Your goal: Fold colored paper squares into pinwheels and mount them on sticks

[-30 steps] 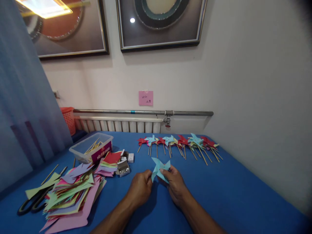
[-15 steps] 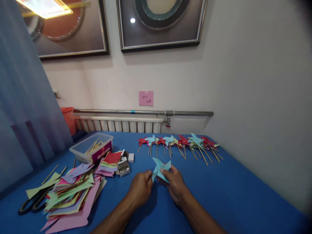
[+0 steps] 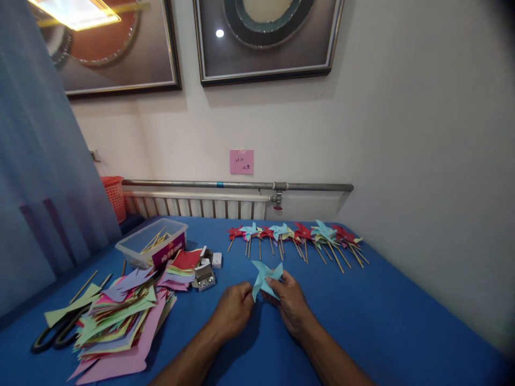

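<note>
A light blue paper pinwheel (image 3: 263,277) is held just above the blue table, its folded blades facing up. My right hand (image 3: 293,306) grips it from the right, thumb near the centre and fingers beneath. Close against the pinwheel's left blade is my left hand (image 3: 232,312), with its fingers closed in a pinch. Whatever those fingers hold is hidden from view. No stick can be made out under this pinwheel.
Finished pinwheels on sticks (image 3: 281,231) lie in a row at the back. On the left are stacked coloured papers (image 3: 116,321), black-handled scissors (image 3: 60,332), a clear plastic box (image 3: 134,252) with sticks, and a small open box (image 3: 205,280) of shiny pins.
</note>
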`<state>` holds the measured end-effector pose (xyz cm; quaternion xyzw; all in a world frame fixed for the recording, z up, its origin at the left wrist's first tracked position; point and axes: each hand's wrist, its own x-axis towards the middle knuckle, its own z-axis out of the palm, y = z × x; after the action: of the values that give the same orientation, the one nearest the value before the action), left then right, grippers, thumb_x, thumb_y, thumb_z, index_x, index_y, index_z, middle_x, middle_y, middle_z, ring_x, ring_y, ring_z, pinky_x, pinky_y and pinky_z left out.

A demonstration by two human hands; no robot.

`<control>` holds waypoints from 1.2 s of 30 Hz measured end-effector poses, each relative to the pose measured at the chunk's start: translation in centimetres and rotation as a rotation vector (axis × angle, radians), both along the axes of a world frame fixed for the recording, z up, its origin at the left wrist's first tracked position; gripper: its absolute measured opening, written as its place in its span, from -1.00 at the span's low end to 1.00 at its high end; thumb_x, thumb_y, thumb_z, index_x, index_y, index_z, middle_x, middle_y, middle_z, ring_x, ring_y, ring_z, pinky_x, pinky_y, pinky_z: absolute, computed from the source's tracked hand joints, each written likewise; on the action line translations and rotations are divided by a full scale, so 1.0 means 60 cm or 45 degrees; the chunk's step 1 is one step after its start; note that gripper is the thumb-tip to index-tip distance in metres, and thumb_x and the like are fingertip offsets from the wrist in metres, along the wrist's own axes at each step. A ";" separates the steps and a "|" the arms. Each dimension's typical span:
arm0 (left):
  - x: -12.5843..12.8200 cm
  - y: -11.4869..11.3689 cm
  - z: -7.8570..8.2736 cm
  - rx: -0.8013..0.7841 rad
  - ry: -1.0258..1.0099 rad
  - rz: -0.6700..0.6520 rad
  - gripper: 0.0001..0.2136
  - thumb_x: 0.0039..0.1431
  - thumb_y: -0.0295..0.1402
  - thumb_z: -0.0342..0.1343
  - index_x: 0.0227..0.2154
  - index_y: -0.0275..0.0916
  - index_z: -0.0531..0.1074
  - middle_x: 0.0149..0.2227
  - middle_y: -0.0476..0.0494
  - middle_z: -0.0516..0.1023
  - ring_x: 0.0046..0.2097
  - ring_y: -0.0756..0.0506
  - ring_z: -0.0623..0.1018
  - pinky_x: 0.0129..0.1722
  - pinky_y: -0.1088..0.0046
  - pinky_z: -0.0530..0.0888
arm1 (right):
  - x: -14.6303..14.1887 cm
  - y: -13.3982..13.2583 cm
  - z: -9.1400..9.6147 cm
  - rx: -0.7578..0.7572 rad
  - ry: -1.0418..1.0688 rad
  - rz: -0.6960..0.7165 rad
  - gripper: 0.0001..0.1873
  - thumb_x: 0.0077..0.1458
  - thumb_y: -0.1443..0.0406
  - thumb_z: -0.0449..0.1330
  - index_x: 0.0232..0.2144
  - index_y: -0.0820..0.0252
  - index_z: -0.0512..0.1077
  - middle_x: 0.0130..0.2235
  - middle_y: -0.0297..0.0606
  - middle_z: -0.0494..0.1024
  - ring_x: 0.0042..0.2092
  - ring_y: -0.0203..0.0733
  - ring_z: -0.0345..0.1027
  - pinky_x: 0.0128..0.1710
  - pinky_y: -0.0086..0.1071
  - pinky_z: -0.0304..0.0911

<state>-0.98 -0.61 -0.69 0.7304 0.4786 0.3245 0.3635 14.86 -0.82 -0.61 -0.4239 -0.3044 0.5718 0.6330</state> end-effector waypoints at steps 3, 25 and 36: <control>-0.003 0.007 -0.008 -0.085 -0.064 -0.002 -0.82 0.18 -0.34 -0.01 -0.52 -0.23 0.37 -0.56 0.05 0.35 -0.46 0.01 0.34 -0.45 0.52 0.18 | 0.007 0.003 0.001 0.016 -0.040 -0.034 -0.59 -0.27 0.24 0.50 -0.31 0.16 0.51 -0.39 -0.34 0.61 -0.36 -0.17 0.51 -0.28 -0.28 0.46; -0.013 0.034 0.002 -0.425 -0.611 0.266 -0.75 -0.20 -0.15 0.18 -0.60 -0.18 0.28 -0.73 0.10 0.30 -0.69 0.05 0.27 -0.66 0.53 0.20 | -0.003 -0.001 -0.011 0.099 -0.436 0.100 -0.73 -0.07 0.12 0.36 -0.53 0.14 0.41 -0.58 -0.43 0.45 -0.58 -0.32 0.27 -0.56 -0.45 0.11; -0.013 0.038 0.000 -0.437 -0.818 0.271 -0.71 -0.21 -0.14 0.24 -0.60 -0.19 0.28 -0.72 0.04 0.40 -0.69 0.05 0.32 -0.65 0.54 0.24 | -0.047 -0.039 -0.028 0.251 -1.057 0.234 -0.95 -0.02 0.34 0.20 -0.49 0.11 0.39 -0.54 -0.44 0.41 -0.47 -0.28 0.22 -0.44 -0.43 0.06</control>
<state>-1.73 1.65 -0.71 0.4661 0.4610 0.4879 0.5763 12.07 -3.15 -2.26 -0.5266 -0.6228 0.3751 0.4406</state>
